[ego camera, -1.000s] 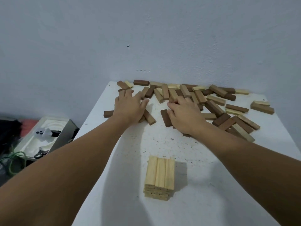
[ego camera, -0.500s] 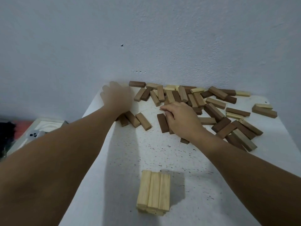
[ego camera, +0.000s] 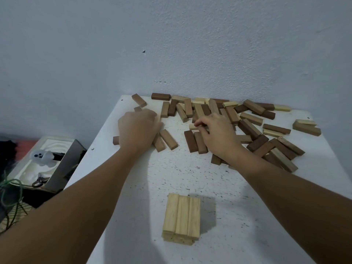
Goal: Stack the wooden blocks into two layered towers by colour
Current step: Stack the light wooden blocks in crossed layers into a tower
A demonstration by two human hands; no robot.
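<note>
A low tower of pale blocks, three across on top, stands near the front of the white table. Mixed brown and pale blocks lie scattered along the far edge by the wall. My left hand hovers over several brown blocks at the left with its fingers curled under; what they hold is hidden. My right hand pinches the end of a pale block just behind two dark brown blocks.
The wall rises directly behind the blocks. Left of the table, lower down, an open box holds a white ghost-shaped figure and scissors. A green cord lies beside it.
My left hand reached to the far left corner and came back curled; the pale block that lay there no longer shows. My right hand has taken a pale block out of the pile.
</note>
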